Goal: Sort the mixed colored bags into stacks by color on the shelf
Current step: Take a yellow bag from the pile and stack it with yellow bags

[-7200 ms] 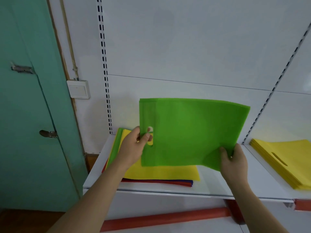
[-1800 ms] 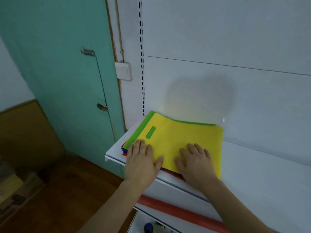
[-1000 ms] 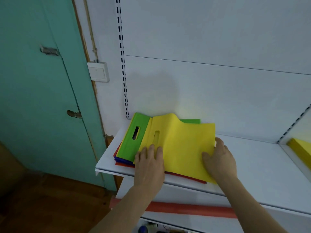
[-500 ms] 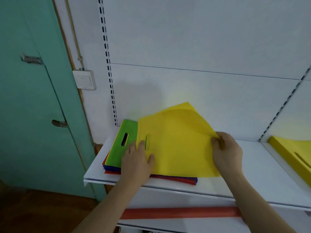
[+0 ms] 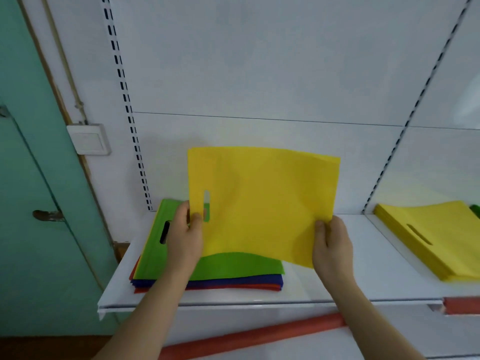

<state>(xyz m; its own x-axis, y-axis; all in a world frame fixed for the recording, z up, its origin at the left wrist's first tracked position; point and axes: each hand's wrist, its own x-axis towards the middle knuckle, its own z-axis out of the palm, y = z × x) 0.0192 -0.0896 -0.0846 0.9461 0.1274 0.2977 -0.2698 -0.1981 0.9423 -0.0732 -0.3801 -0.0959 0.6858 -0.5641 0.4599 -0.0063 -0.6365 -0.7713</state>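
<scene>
A yellow bag (image 5: 262, 201) is held up above the mixed pile, almost upright, its handle slot on the left. My left hand (image 5: 185, 235) pinches its left edge near the slot. My right hand (image 5: 331, 242) grips its lower right corner. Below lies the mixed pile (image 5: 226, 268) with a green bag on top and blue and red bags under it, at the left end of the white shelf (image 5: 324, 289). On the shelf's right section rests a stack of yellow bags (image 5: 431, 237). A sliver of a green thing (image 5: 475, 210) shows at the far right edge.
A teal door (image 5: 31, 193) with a handle stands on the left beside a white wall switch (image 5: 89, 139). Slotted uprights run up the white back panel. A red rail (image 5: 249, 339) runs below the shelf's front edge.
The yellow bag has been lifted off the mixed pile and now hangs between both hands, baring the green bag beneath. The view has swung right, showing more of the yellow stack.
</scene>
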